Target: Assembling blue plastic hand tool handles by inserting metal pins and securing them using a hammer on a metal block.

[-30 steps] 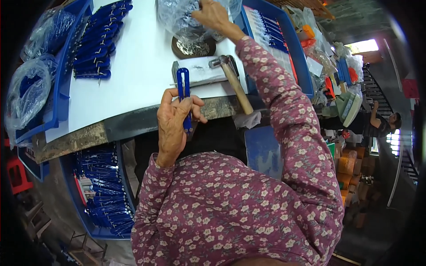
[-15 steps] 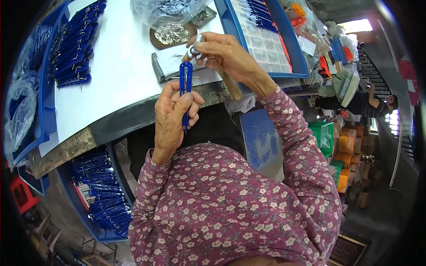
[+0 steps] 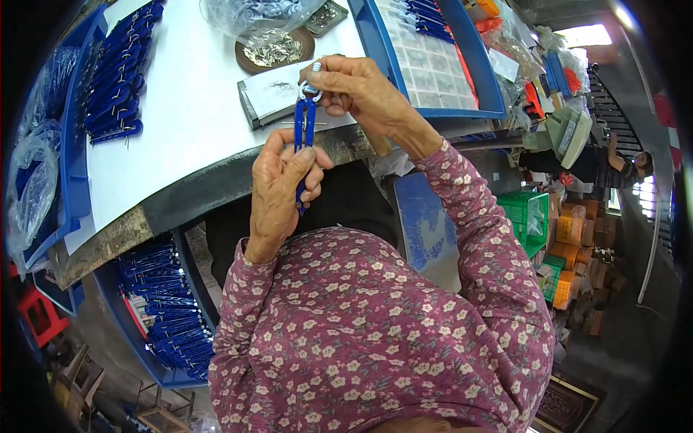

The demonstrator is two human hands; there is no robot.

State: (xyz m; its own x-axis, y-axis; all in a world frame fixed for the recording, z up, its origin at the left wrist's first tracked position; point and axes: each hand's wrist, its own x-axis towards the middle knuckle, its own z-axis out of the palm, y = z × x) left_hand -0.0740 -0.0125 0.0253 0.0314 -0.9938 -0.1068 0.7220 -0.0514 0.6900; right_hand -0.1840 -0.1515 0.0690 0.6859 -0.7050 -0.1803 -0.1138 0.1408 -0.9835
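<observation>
At the table's front edge, my left hand (image 3: pixel 277 186) grips a blue drawing compass (image 3: pixel 298 124) upright, thumb and fingers pinched round its two legs. A thin metal pin (image 3: pixel 319 123) sticks out sideways near its upper part. My right hand (image 3: pixel 367 92) pinches a light grey compass head (image 3: pixel 304 92) with a ribbed knob on top. Its forked lower end sits at the top of the blue legs, apparently touching them. How far the two parts overlap is hard to see.
Behind my hands lie a metal block (image 3: pixel 251 102), a round brown dish (image 3: pixel 247 63) of small metal parts and a plastic bag (image 3: pixel 256 13). Blue compasses (image 3: pixel 119 79) lie in a row at left. Blue trays (image 3: pixel 390 54) flank the table. A person (image 3: pixel 610 169) stands far right.
My right hand has brought the grey compass head down onto the top of the blue legs, which now stand slightly apart. My left hand keeps its grip.
</observation>
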